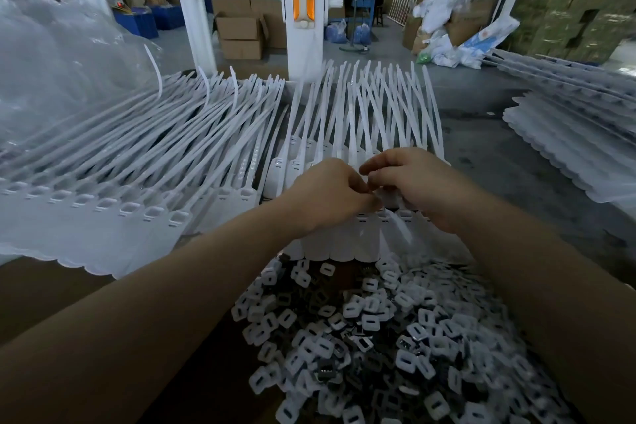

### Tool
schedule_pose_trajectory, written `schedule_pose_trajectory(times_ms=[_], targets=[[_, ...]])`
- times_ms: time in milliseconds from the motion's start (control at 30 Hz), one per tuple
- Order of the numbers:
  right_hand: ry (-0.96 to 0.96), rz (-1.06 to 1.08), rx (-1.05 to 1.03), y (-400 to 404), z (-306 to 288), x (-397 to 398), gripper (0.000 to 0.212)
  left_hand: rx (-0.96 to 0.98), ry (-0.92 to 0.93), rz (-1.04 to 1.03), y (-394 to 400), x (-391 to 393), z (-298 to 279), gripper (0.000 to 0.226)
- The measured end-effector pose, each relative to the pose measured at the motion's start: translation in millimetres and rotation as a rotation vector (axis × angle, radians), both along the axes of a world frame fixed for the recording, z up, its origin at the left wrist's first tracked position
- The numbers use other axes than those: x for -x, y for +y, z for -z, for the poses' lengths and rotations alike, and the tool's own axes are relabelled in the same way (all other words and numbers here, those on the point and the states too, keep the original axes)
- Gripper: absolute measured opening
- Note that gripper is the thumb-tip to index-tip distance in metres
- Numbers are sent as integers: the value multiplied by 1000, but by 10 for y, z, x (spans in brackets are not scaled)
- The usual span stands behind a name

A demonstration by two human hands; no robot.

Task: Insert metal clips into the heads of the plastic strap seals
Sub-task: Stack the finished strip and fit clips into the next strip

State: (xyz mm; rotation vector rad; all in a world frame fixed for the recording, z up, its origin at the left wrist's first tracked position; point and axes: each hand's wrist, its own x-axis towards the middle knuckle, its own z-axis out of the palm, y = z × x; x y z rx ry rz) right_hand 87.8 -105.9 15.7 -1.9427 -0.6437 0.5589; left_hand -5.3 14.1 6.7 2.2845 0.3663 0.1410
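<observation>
A row of white plastic strap seals [347, 241] lies in front of me, joined side by side, straps fanning away toward the far edge. My left hand [327, 196] and my right hand [413, 183] meet over the heads of this row, fingers curled, fingertips touching near the middle. What they pinch is hidden between the fingers. A heap of small clips [385, 337], white squares with slots and some dark metal ones, fills the space below my hands.
A second sheet of joined seals [113, 189] lies to the left, partly under clear plastic bags [62, 55]. More stacked seals [568, 145] sit at the right. A white metal frame [303, 17] stands behind. Brown cardboard [51, 293] lies at lower left.
</observation>
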Motion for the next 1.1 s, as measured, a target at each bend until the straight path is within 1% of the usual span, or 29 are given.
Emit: schedule_pose_trajectory(times_ms=[133,233,333,633,733,833,900,1000,1100], targets=[[-8,4,16,28,15,7,19,9,16,9,8,-19,-9,22],[-10,-1,15,28,10,5,19,-15,18,15,7,-36,-12,19],[-7,-3,17,20,0,10,18,-48,9,31,-19,-39,-22,21],[-18,-2,30,13,-15,27,15,-239,-37,32,-59,-11,-37,17],[-1,2,23,6,-28,38,17,-336,-85,62,-67,-5,-18,13],[6,7,20,-1,-34,38,19,-426,-65,102,-56,-11,-17,15],[25,7,8,2,-29,36,18,-460,-64,104,-49,-20,-16,13],[44,11,-3,11,-15,26,17,-488,-112,75,-67,-20,1,11],[25,13,5,8,-11,7,17,-544,-145,80,-92,-12,25,14]])
